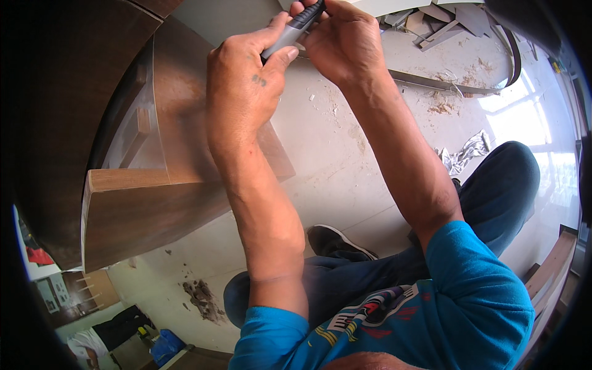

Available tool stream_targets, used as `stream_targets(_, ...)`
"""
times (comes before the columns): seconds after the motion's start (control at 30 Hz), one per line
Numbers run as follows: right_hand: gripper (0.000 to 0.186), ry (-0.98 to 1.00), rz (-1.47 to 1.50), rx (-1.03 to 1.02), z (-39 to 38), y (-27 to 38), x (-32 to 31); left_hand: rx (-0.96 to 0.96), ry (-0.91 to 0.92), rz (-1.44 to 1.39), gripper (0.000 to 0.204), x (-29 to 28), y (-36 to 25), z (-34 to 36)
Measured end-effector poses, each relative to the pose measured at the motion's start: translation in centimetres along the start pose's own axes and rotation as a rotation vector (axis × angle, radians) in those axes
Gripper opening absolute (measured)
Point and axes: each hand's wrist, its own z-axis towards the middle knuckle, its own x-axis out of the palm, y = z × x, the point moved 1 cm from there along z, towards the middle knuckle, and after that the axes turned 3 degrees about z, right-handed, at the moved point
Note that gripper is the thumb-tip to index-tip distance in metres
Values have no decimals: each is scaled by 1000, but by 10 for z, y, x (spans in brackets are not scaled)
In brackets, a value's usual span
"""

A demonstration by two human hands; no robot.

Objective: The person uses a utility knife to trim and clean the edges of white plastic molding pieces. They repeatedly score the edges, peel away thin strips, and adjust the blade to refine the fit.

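Up at the top edge of the head view, my left hand [250, 77] is closed round a utility knife [287, 42] with a grey body and a black ribbed grip. The thumb lies along its lower end. My right hand [345, 43] is at the knife's upper end, its fingers curled in and touching it; the frame's edge cuts some of them off. No blade shows. Below my left hand stands a brown wood-veneer cabinet part [185, 111]. A long dark strip [425, 81] lies beyond my right forearm and curls up at its right end.
Offcut pieces [441, 23] are heaped at the far right. Shavings [441, 105] and a crumpled cloth [465, 151] lie on the tiled floor, with dark debris [203, 301] at lower left. Another person [92, 342] is at bottom left. Boards [552, 262] stand at right.
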Motion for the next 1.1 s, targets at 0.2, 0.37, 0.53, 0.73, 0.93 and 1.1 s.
stream_targets(0.2, 17, -8, -19, -24, -17, 4, 7, 151, -67, 33, 43, -1, 1, -8)
stream_targets(0.37, 17, 11, 2, 25, -15, 3, 3, 69, -71, 31, 41, -3, -9, -9)
stream_targets(0.53, 18, 33, 19, 42, 2, -2, -1, 62, -120, 52, 41, -1, -8, -7)
stream_targets(0.73, 21, 59, 28, 52, 7, 0, -10, -22, -67, 72, 45, 4, -10, -4)
stream_targets(0.93, 22, 59, 20, 53, 6, 2, -10, -11, -71, 87, 46, 5, -9, -5)
stream_targets(1.1, 21, 66, 33, 64, 3, 3, -7, 0, -64, 95, 45, 3, -12, -6)
